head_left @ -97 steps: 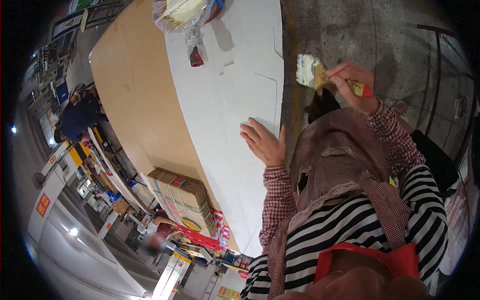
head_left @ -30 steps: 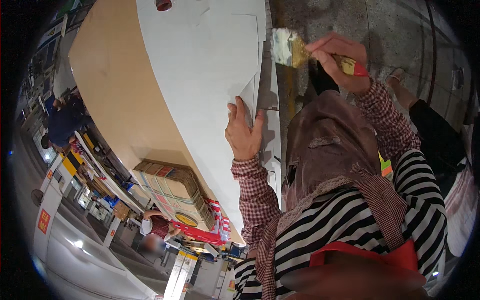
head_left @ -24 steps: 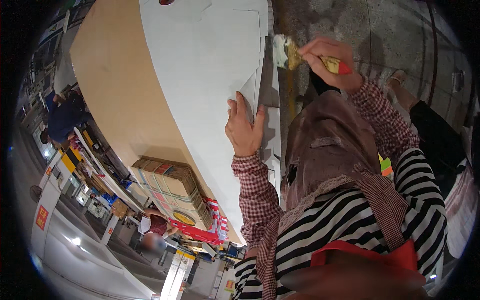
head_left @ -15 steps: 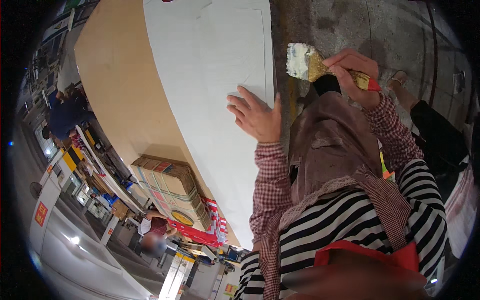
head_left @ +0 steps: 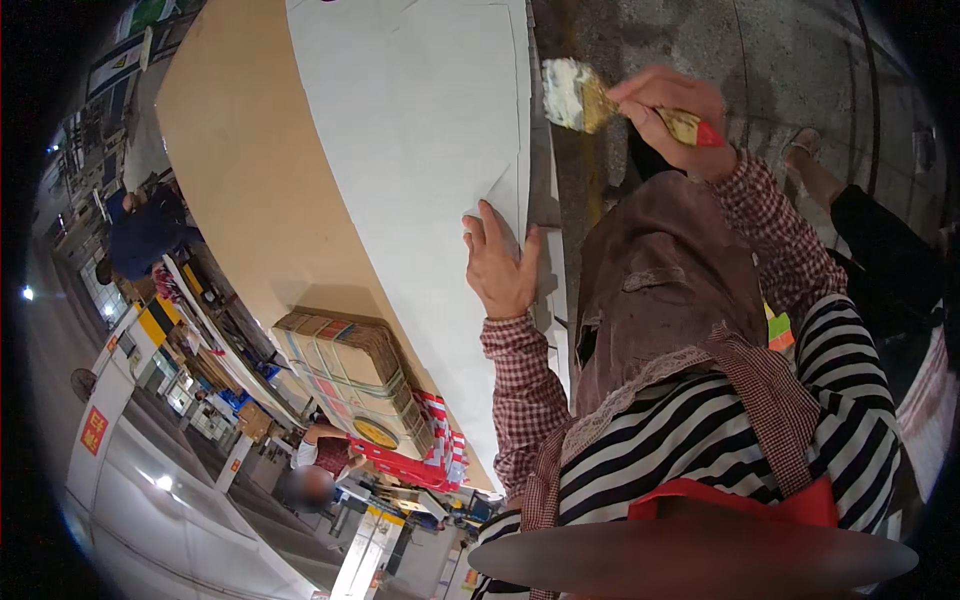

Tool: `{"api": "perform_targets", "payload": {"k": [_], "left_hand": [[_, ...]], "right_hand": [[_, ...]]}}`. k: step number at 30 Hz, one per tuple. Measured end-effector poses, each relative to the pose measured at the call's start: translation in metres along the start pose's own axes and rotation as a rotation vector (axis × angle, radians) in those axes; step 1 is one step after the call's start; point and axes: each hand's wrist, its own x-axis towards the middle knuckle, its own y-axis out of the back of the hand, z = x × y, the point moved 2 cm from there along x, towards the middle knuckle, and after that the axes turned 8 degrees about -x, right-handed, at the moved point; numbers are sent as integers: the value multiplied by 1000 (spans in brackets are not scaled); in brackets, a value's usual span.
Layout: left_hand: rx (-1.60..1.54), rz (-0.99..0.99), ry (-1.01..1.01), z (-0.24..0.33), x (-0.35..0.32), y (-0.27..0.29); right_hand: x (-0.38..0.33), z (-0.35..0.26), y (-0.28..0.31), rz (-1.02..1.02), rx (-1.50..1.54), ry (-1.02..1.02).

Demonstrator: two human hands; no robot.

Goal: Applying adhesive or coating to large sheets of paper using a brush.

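My left hand (head_left: pixel 500 270) lies on a large white paper sheet (head_left: pixel 410 120), its fingers stretched out near the sheet's right edge. Just above the fingertips the paper has a crease or lifted edge, and another pale layer (head_left: pixel 541 170) shows along the right side. A wide flat paintbrush (head_left: pixel 598 105) is in my right hand (head_left: pixel 680 115), gripped by its yellowish handle with a red end. Thick white paste coats its bristles, which point left toward the sheet's edge without touching it.
Brown board (head_left: pixel 235 130) extends along the sheet's left side. A strapped bundle of flat cardboard (head_left: pixel 350 370) sits on red-and-white material (head_left: pixel 440 455) at the lower left. Other people work farther off at the left. Grey concrete floor (head_left: pixel 800 60) lies at the right.
My right hand and the brush have moved left, closer to the paper. My left hand has slid slightly downward, and the top sheet's right edge has shifted left, exposing a layer beside it.
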Motion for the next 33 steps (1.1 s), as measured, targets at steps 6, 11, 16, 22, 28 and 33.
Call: {"api": "perform_targets", "payload": {"k": [6,11,16,22,28,33], "left_hand": [[-156,-127,24,-4,9,15],[-114,-132,97,-2,9,18],[-98,-88,-20,-2,10,12],[46,-16,-31,1,3,-3],[204,105,146,17,-6,-41],[203,314,149,4,-39,-72]], "right_hand": [[-2,15,-20,-37,-40,-76],[-14,-2,-19,-88,49,-52],[-13,-6,-20,-72,73,-108],[-40,-20,-22,-147,91,-151],[-51,-44,5,-55,124,-249],[-58,-44,3,-37,122,-240]]}}
